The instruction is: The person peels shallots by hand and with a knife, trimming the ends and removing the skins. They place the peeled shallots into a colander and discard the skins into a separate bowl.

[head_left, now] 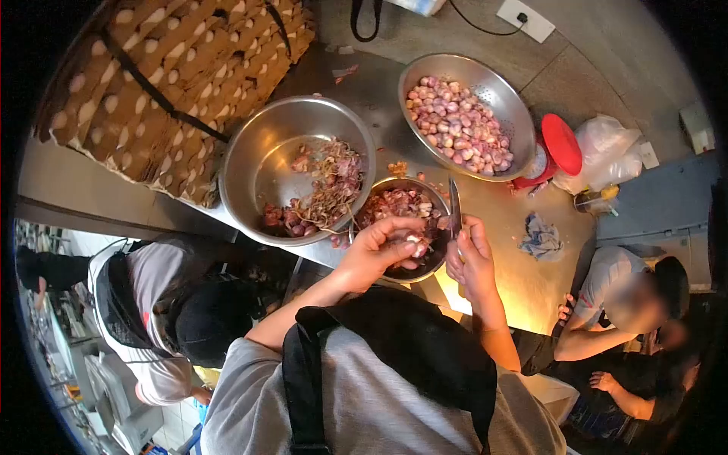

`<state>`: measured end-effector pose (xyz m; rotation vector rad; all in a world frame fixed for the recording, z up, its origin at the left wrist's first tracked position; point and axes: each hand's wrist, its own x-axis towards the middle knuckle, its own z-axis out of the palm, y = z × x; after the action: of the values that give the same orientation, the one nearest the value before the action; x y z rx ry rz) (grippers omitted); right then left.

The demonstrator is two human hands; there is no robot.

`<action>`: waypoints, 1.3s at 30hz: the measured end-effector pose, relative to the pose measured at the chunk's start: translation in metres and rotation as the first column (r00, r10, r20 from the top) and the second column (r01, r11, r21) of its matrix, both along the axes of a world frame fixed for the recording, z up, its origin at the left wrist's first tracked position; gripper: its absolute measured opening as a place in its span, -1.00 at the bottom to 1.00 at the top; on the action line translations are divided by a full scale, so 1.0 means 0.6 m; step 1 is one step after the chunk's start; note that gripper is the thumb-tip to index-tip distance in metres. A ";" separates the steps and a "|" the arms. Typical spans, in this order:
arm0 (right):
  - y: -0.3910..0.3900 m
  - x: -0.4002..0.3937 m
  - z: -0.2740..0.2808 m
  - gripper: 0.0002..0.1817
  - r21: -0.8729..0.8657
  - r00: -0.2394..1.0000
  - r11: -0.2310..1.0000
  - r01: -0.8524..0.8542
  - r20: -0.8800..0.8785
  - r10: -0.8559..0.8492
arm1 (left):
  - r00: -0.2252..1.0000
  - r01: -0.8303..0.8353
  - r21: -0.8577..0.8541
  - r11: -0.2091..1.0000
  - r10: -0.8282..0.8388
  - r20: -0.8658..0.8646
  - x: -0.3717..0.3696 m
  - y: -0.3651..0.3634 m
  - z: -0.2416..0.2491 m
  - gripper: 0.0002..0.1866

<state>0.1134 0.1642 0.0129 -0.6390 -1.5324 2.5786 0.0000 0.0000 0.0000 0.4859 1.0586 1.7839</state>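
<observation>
Head view: left hand (373, 250) pinches a shallot (417, 243) over the bowl (425, 275); right hand (471, 262) grips a knife (455, 203). Trimming seems underway, calling for steady fingers.

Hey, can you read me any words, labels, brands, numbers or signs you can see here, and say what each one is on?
No text can be read anywhere in this view.
Round pale face on the red item: any markings are too small to read.
Blue and white packet at the top edge: cut off and too blurred to read.
Knife blade: no lettering can be made out.
</observation>
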 end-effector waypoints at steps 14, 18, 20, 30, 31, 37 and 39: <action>-0.039 0.019 -0.010 -0.48 0.402 0.994 0.915 -0.040 -0.076 0.077 | 0.971 -0.219 0.018 0.976 0.219 -0.090 -0.013 0.052 -0.005 -0.79; -0.040 0.014 -0.022 -0.47 0.428 0.997 0.904 -0.026 -0.053 0.054 | 0.936 -0.270 0.012 0.963 0.266 -0.231 -0.012 0.048 -0.002 -0.80; -0.042 0.014 -0.001 -0.47 0.305 0.997 0.950 -0.060 -0.031 0.073 | 0.929 -0.284 0.016 0.959 0.279 -0.242 -0.011 0.045 -0.001 -0.81; -0.052 0.013 0.015 -0.47 0.186 0.997 0.981 -0.062 -0.042 0.071 | 0.967 -0.250 0.081 0.965 0.253 -0.028 -0.006 0.046 -0.001 -0.80; -0.051 0.013 0.014 -0.47 0.180 0.997 0.982 -0.056 -0.045 0.065 | 0.967 -0.253 0.093 0.963 0.253 0.012 -0.006 0.047 0.001 -0.79; -0.042 0.017 0.001 -0.48 0.108 1.000 0.994 -0.025 -0.012 0.026 | 0.953 -0.247 0.134 0.960 0.216 0.213 -0.009 0.051 -0.001 -0.69; -0.044 0.019 0.014 -0.48 0.047 0.999 0.998 -0.030 -0.015 0.031 | 0.951 -0.291 0.145 0.946 0.269 0.155 -0.007 0.054 -0.009 -0.66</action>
<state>0.1246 0.1378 0.0216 -0.5936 -1.6048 2.5552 -0.0040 0.0323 -0.0054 0.3210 0.9248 2.1388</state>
